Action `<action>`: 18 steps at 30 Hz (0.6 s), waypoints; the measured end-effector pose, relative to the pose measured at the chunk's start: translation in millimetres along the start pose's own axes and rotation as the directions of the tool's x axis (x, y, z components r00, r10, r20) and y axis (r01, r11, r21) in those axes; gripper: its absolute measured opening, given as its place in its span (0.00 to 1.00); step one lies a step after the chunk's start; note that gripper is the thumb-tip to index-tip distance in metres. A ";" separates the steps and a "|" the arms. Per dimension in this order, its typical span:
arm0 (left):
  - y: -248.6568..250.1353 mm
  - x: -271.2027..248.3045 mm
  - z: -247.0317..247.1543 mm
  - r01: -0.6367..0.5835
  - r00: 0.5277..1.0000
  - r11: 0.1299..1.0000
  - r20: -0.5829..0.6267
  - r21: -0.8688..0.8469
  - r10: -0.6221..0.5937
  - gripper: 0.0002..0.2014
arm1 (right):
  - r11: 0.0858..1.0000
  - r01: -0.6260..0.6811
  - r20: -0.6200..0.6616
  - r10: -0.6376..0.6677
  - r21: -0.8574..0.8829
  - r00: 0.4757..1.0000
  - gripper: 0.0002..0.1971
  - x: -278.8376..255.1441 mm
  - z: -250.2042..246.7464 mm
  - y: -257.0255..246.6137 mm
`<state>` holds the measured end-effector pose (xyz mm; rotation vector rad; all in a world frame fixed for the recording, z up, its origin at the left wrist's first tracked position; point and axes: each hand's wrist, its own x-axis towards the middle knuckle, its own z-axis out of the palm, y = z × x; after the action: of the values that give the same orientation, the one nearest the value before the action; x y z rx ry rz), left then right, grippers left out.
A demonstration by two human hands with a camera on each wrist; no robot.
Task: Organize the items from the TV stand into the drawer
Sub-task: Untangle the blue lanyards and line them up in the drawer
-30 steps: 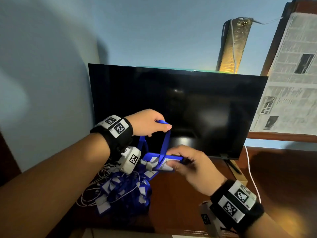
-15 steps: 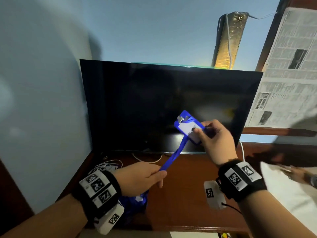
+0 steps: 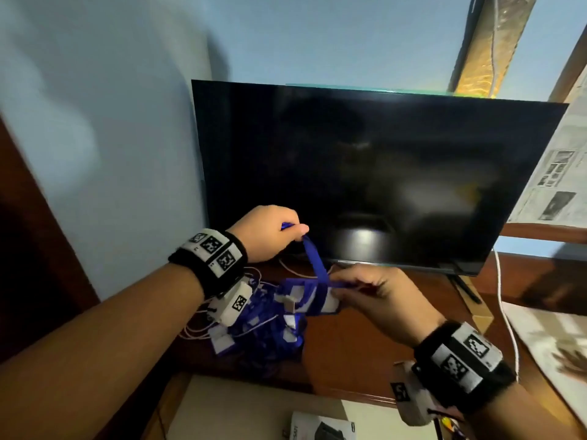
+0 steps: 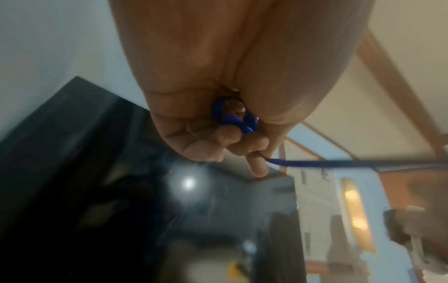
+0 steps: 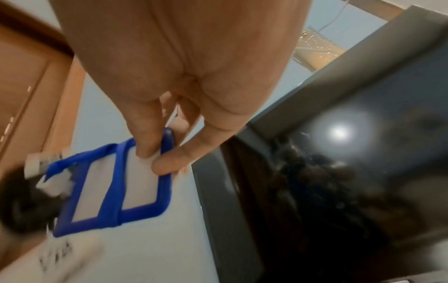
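My right hand [image 3: 355, 285] pinches a blue-framed badge holder [image 3: 313, 296] by its edge, just above the wooden TV stand [image 3: 365, 344]. In the right wrist view the badge holder [image 5: 114, 183] shows a white card, with the blue strap wound across it and my thumb and fingers [image 5: 164, 162] on its corner. My left hand [image 3: 270, 231] is fisted higher up and to the left, gripping the blue lanyard strap [image 3: 314, 258], which runs taut down to the badge. In the left wrist view the strap [image 4: 339, 163] leaves my curled fingers [image 4: 244, 147]. A pile of blue lanyards [image 3: 263, 331] lies beneath.
A dark TV [image 3: 374, 173] stands close behind both hands. White cables [image 3: 203, 328] tangle at the pile's left. An open drawer [image 3: 238, 408] below the stand's front edge holds a small box [image 3: 320, 428]. Another white cable [image 3: 508, 319] runs at right, by a newspaper [image 3: 552, 185].
My left hand rose from low by the stand's front edge to high in front of the screen. My right hand came down with the badge, and the strap now crosses the badge.
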<state>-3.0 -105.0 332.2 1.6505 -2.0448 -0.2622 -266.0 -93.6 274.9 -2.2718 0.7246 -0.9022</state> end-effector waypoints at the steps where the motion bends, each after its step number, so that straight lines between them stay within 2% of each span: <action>1: -12.9 -1.5 11.2 0.042 0.998 0.999 0.046 -0.017 -0.042 0.12 | 0.994 -0.022 -0.069 0.029 0.111 0.997 0.07 2.3 -2.3 -6.2; 2: -20.8 -6.7 21.8 0.078 0.992 0.995 0.100 -0.056 -0.072 0.10 | 0.981 -0.030 -0.153 0.060 0.194 0.986 0.06 4.8 -5.5 -9.8; 4: -23.8 -25.9 42.4 0.116 0.977 0.982 0.193 -0.152 -0.085 0.10 | 0.970 -0.043 -0.276 0.111 0.240 0.955 0.05 9.1 -10.4 -10.7; 7: -7.6 -60.1 64.7 0.087 0.974 0.981 0.223 -0.175 -0.047 0.17 | 0.967 -0.115 -0.381 0.197 0.227 0.903 0.04 10.0 -10.0 2.4; 10: 8.6 -86.9 71.3 0.066 0.966 0.979 0.257 -0.195 -0.014 0.16 | 0.952 -0.261 -0.423 0.306 0.161 0.853 0.03 6.8 -0.6 22.2; 11: 10.8 -91.0 70.7 0.038 0.970 0.983 0.242 -0.179 0.007 0.15 | 0.945 -0.305 -0.400 0.326 0.118 0.856 0.03 4.8 5.5 28.2; 13: 15.2 -94.7 65.4 -0.079 0.978 0.993 0.186 -0.084 0.093 0.15 | 0.945 -0.325 -0.312 0.300 -0.029 0.901 0.03 -0.8 22.0 37.3; 15: 11.3 -93.1 59.4 -0.173 0.974 0.983 0.159 0.069 0.160 0.15 | 0.944 -0.255 -0.161 0.224 -0.209 0.961 0.04 -6.6 41.9 41.6; 16: 5.8 -91.0 57.5 -0.182 0.972 0.975 0.170 0.130 0.159 0.14 | 0.945 -0.208 -0.064 0.198 -0.254 0.978 0.04 -9.7 52.2 42.2; 18: -5.5 -88.1 55.7 -0.178 0.967 0.963 0.219 0.202 0.133 0.12 | 0.960 -0.136 0.122 0.169 -0.243 0.978 0.06 -16.8 69.2 40.2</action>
<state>-12.7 -30.8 259.4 1.6336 -2.4217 -0.1597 -236.3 -88.2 198.9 -2.4140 0.9702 -0.6022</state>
